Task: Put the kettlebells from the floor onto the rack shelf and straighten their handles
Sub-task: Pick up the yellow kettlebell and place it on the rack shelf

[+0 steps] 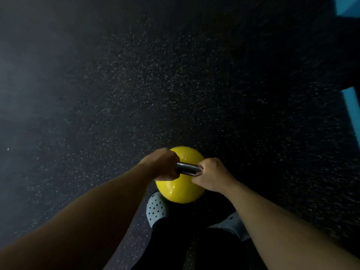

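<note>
A yellow kettlebell [180, 190] with a shiny steel handle [188, 168] hangs low in the middle of the head view, above the dark speckled floor. My left hand [164, 167] is wrapped around the left end of the handle. My right hand [211, 175] grips the right end. Both arms reach down from the bottom corners. The rack shelf is not in view.
Dark speckled rubber floor [136, 84] fills most of the view. My feet in pale perforated clogs [156, 208] stand just below the kettlebell. Blue bars [351, 112] show at the right edge, with another blue piece [347, 5] at the top right corner.
</note>
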Action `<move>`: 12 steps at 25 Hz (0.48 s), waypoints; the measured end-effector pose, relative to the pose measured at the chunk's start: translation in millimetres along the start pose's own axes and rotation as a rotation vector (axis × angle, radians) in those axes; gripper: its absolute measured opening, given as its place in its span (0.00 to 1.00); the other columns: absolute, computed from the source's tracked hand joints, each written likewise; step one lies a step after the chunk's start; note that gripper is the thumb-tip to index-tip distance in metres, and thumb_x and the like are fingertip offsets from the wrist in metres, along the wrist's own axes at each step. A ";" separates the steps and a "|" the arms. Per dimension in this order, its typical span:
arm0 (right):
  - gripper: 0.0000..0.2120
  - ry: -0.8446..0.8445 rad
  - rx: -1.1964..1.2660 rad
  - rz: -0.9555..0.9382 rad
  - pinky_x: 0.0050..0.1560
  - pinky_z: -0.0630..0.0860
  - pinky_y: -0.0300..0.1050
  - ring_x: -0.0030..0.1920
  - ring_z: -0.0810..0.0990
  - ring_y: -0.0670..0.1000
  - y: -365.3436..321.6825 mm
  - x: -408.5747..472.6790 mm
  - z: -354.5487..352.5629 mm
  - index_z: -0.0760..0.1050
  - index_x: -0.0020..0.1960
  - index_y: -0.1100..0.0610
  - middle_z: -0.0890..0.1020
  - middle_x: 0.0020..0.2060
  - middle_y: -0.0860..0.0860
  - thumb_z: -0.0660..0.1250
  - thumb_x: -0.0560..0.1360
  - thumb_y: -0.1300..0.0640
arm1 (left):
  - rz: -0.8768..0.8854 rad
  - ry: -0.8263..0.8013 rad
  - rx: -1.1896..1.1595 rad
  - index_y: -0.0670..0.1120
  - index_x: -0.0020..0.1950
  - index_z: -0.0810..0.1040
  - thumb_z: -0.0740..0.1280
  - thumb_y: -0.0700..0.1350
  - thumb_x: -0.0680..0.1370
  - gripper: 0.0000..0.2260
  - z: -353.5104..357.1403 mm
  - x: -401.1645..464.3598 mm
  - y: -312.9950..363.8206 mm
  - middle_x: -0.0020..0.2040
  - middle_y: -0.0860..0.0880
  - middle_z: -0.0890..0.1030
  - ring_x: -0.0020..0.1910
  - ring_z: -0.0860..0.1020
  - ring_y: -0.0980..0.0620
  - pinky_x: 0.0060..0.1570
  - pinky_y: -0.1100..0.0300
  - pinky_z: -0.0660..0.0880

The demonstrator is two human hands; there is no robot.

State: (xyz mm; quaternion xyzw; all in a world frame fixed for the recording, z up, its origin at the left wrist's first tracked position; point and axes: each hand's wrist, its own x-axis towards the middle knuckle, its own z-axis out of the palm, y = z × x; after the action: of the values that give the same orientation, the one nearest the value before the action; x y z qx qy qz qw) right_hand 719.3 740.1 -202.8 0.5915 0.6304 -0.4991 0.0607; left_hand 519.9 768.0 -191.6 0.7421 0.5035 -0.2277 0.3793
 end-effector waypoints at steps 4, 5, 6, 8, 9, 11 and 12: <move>0.11 0.204 0.111 0.106 0.20 0.61 0.29 0.25 0.73 0.40 45.8 -65.8 -78.0 0.70 0.26 0.50 0.74 0.24 0.45 0.70 0.59 0.49 | 0.167 -0.002 0.124 0.52 0.44 0.79 0.67 0.54 0.71 0.07 -64.0 16.8 113.3 0.35 0.53 0.79 0.33 0.79 0.56 0.34 0.57 0.80; 0.12 0.263 0.113 0.128 0.18 0.60 0.30 0.23 0.71 0.39 59.5 -83.1 -101.9 0.68 0.25 0.50 0.72 0.23 0.45 0.70 0.58 0.49 | 0.205 0.003 0.149 0.52 0.45 0.80 0.67 0.54 0.71 0.08 -80.2 24.5 144.8 0.36 0.53 0.79 0.34 0.79 0.55 0.34 0.57 0.80; 0.12 0.307 0.106 0.148 0.17 0.60 0.30 0.23 0.70 0.38 71.1 -97.3 -123.0 0.67 0.25 0.49 0.71 0.23 0.44 0.69 0.58 0.48 | 0.235 0.006 0.168 0.51 0.46 0.80 0.68 0.54 0.71 0.09 -95.0 31.9 171.7 0.37 0.53 0.80 0.35 0.80 0.54 0.35 0.56 0.81; 0.10 0.384 0.111 0.192 0.20 0.61 0.30 0.25 0.72 0.38 98.3 -126.1 -166.6 0.69 0.28 0.49 0.73 0.25 0.44 0.69 0.59 0.47 | 0.302 0.007 0.228 0.50 0.48 0.81 0.67 0.54 0.70 0.11 -124.6 48.6 232.2 0.39 0.52 0.82 0.37 0.81 0.54 0.37 0.56 0.81; 0.10 0.434 0.142 0.219 0.22 0.64 0.33 0.27 0.74 0.39 117.1 -143.0 -191.3 0.71 0.30 0.49 0.74 0.27 0.44 0.70 0.60 0.46 | 0.343 0.014 0.275 0.51 0.49 0.81 0.67 0.54 0.70 0.11 -142.0 60.1 270.1 0.39 0.52 0.82 0.37 0.81 0.54 0.37 0.56 0.81; 0.10 0.578 0.175 0.249 0.25 0.69 0.39 0.31 0.79 0.47 148.7 -175.0 -243.8 0.72 0.32 0.50 0.76 0.30 0.45 0.70 0.62 0.46 | 0.417 0.032 0.363 0.51 0.49 0.81 0.68 0.54 0.70 0.11 -178.7 78.8 344.6 0.40 0.53 0.82 0.38 0.81 0.55 0.36 0.58 0.80; 0.11 0.646 0.170 0.263 0.27 0.70 0.40 0.32 0.80 0.50 160.2 -193.0 -269.4 0.72 0.31 0.52 0.76 0.29 0.47 0.70 0.62 0.46 | 0.460 0.051 0.406 0.51 0.49 0.81 0.68 0.54 0.70 0.11 -195.9 83.3 380.9 0.41 0.52 0.83 0.39 0.81 0.54 0.36 0.58 0.79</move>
State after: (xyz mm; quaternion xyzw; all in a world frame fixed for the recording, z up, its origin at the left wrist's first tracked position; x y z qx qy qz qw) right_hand 1043.4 765.0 -30.1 0.7976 0.4918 -0.3252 -0.1275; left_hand 894.2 892.9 -5.3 0.9028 0.2758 -0.2129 0.2521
